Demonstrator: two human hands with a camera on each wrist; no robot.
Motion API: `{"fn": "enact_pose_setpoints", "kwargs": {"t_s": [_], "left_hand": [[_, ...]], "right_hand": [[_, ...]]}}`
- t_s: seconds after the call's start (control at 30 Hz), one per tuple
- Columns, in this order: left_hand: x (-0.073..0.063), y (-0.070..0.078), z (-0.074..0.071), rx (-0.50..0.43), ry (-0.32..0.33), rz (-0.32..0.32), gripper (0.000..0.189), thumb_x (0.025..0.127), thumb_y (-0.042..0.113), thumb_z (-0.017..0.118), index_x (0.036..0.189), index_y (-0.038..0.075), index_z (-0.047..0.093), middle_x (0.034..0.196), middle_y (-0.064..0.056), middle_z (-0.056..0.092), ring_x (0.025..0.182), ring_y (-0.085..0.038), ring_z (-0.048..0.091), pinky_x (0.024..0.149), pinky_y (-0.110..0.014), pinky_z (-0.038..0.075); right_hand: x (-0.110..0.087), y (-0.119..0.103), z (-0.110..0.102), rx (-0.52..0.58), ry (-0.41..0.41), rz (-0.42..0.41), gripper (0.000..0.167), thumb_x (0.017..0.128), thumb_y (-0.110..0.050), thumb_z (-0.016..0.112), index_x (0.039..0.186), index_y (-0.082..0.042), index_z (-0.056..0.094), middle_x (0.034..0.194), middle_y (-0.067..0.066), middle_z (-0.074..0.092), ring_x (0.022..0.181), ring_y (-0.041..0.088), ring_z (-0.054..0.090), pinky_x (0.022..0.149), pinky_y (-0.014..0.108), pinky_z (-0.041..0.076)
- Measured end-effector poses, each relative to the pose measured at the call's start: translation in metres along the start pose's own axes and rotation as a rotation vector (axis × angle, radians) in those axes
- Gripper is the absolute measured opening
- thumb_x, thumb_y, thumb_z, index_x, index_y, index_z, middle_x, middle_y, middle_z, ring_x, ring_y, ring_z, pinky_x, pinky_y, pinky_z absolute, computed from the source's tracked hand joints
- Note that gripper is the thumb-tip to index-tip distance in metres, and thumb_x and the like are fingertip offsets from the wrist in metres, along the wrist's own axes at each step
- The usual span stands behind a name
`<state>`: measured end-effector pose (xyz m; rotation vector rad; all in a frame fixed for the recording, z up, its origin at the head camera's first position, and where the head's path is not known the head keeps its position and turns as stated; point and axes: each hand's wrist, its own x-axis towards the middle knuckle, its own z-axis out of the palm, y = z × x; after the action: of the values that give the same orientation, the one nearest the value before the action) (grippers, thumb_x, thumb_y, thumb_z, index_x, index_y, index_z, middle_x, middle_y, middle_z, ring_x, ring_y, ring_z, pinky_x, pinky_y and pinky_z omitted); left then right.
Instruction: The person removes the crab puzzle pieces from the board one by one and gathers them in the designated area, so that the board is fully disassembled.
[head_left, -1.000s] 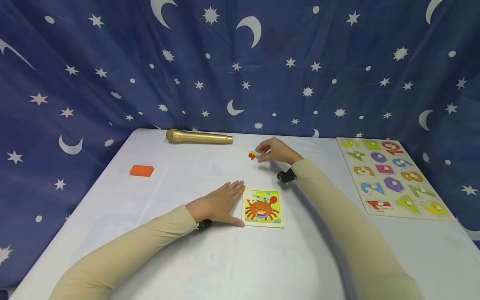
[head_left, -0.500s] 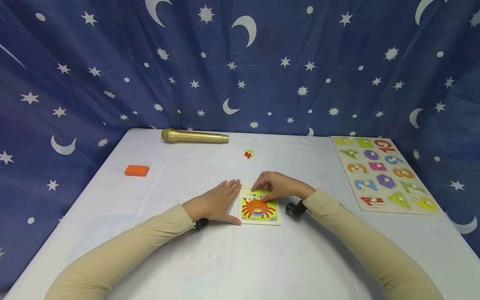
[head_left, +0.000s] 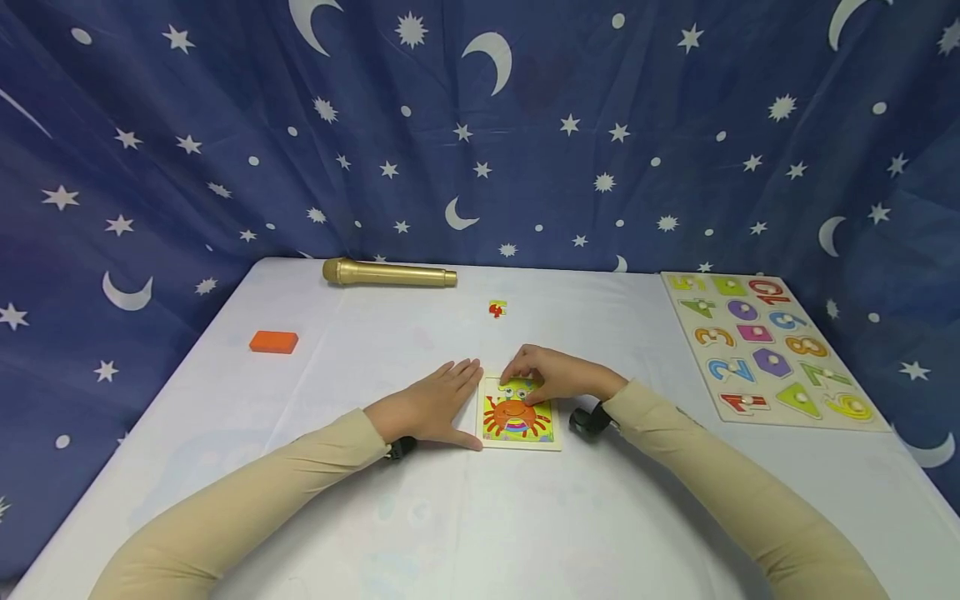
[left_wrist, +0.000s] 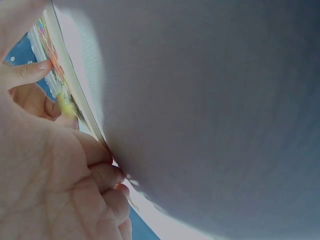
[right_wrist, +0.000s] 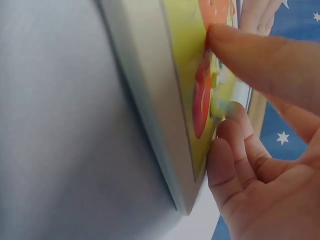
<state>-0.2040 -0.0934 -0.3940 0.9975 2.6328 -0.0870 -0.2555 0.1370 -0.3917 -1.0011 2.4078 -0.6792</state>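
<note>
A square crab jigsaw puzzle (head_left: 516, 429) in a pale wooden frame lies on the white table. My left hand (head_left: 431, 407) rests at its left edge, fingers extended and thumb at the near corner. My right hand (head_left: 558, 372) reaches over the puzzle's top right part, thumb on the crab and fingertips at the far edge. Between them it pinches a yellow puzzle piece (right_wrist: 220, 102), which is raised at one side in the right wrist view. The fingers cover part of that piece. A loose red-and-yellow puzzle piece (head_left: 497, 309) lies beyond the puzzle.
A gold microphone (head_left: 390, 273) lies along the back edge. An orange block (head_left: 273, 342) sits at the left. On the right is a number-and-shape peg board (head_left: 772, 350). A blue curtain (head_left: 540, 133) with stars and moons hangs behind the table.
My right hand has come away from the loose piece at the back to the puzzle, where it pinches a piece. The left hand has stayed at the puzzle's left edge.
</note>
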Motion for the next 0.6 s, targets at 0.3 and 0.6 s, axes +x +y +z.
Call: {"fn": "enact_pose_setpoints", "kwargs": {"t_s": [0.3,0.6], "left_hand": [[0.0005,-0.0003,0.0003,0.005,-0.004,-0.003,0.11,0.077,0.075,0.049,0.15,0.0,0.014,0.158,-0.014,0.012,0.147,-0.026,0.01,0.121,-0.04,0.012],[-0.0006,0.0011,-0.0009,0.0,-0.007,-0.002,0.11,0.078,0.074,0.05,0.15,0.0,0.015,0.158,-0.015,0.012,0.147,-0.027,0.01,0.121,-0.041,0.012]], "right_hand": [[-0.0037,-0.0035,-0.0001,0.011,0.056,-0.035,0.036,0.077,-0.007,0.076,0.112,-0.012,0.068,0.103,0.005,0.061,0.084,0.014,0.051,0.074,0.022,0.049],[-0.0077,-0.0066,0.0022,-0.012,0.074,-0.001,0.05,0.076,-0.006,0.076,0.124,-0.012,0.063,0.116,0.005,0.066,0.083,0.012,0.055,0.074,0.021,0.052]]}}
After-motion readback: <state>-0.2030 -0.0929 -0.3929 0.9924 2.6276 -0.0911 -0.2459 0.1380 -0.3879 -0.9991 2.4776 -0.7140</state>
